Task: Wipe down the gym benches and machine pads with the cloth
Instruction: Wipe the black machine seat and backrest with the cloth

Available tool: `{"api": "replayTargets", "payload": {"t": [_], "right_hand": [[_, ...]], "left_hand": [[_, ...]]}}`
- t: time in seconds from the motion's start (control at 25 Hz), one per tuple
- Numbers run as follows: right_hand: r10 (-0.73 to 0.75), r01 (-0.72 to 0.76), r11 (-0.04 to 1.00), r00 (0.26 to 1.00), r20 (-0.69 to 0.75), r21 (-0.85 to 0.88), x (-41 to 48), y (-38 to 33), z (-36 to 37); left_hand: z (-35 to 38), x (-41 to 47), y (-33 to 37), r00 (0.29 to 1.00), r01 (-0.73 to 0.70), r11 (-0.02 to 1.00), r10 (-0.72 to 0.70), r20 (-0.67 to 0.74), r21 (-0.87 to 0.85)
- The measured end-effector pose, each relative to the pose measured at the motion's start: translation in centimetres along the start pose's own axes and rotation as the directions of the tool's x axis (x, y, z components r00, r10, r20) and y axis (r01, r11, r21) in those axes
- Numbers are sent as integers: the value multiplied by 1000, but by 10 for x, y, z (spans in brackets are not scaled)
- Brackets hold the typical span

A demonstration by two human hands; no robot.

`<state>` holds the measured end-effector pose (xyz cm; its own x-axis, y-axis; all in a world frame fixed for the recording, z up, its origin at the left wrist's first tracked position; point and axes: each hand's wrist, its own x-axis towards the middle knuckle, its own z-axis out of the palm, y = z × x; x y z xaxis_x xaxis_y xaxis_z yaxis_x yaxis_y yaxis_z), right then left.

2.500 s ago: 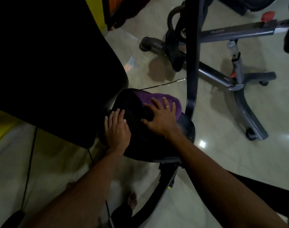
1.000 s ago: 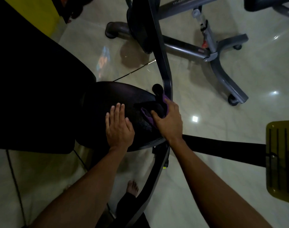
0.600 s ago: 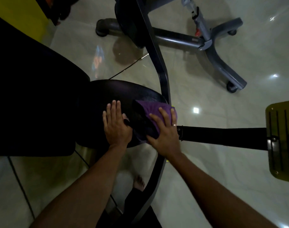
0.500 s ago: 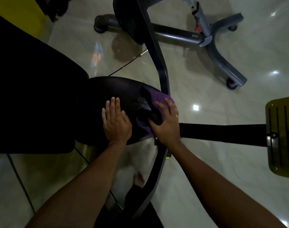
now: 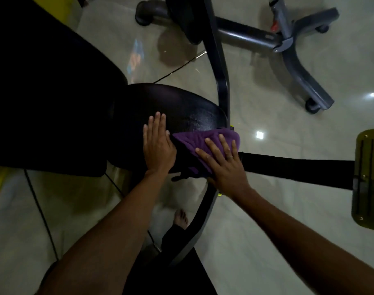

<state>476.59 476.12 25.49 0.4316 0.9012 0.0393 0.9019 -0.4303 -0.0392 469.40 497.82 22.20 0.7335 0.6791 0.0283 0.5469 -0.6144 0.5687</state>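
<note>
A black padded seat (image 5: pixel 182 107) of a gym machine fills the middle of the view. A purple cloth (image 5: pixel 194 141) lies over the seat's near right edge. My right hand (image 5: pixel 222 162) presses flat on the cloth with straight, spread fingers. My left hand (image 5: pixel 158 145) rests flat on the pad just left of the cloth, fingers straight and together. A larger black back pad (image 5: pixel 48 99) adjoins the seat on the left.
A dark curved frame bar (image 5: pixel 221 77) rises past the seat's right side. A black beam (image 5: pixel 296 169) runs right to a yellow footplate (image 5: pixel 369 177). A grey machine base with wheels (image 5: pixel 296 67) stands on the glossy tile floor behind. My bare foot (image 5: pixel 180 218) shows below.
My right hand has slid the cloth from the seat's far end across to its right and near edge. My left hand stays planted on the pad.
</note>
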Motion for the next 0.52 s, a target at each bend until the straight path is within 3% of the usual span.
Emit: {"api": "replayTargets", "payload": {"t": [0.16, 0.32, 0.52], "right_hand": [[-19, 22, 1000, 993, 118, -21, 32, -14, -15], [-201, 237, 968, 929, 311, -81, 85, -61, -7], [-302, 324, 945, 914, 273, -41, 84, -34, -18]], "left_hand": [[-13, -20, -32, 987, 154, 985, -149, -67, 79], [-23, -44, -58, 965, 241, 968, -232, -124, 64], [-21, -46, -54, 936, 313, 950, -304, -178, 21]]}}
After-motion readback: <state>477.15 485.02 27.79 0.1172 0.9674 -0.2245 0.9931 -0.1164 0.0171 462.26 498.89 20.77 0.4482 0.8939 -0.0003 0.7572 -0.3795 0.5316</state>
